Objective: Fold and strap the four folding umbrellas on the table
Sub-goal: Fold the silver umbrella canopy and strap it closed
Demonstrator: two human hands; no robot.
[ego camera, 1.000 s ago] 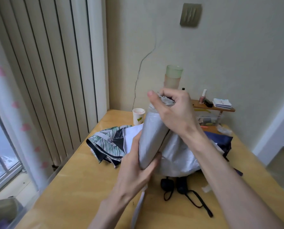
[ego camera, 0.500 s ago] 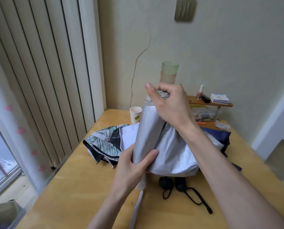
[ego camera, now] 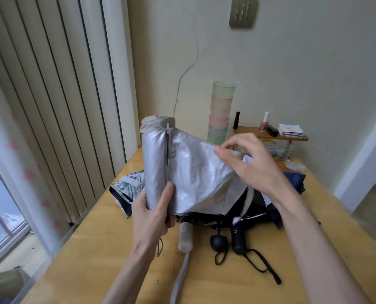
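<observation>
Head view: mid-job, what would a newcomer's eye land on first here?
The silver-grey folding umbrella stands upright mid-frame, half rolled. The left hand grips its lower end, and the right hand pinches its loose fabric panel out to the right. Beneath it, on the light wooden table, a round black umbrella handle with a wrist strap points toward the camera.

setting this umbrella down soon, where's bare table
Bare table left of the left hand, and near right beyond the black strap. Crowded in the middle under the silver umbrella: heaped umbrellas and handles.
</observation>
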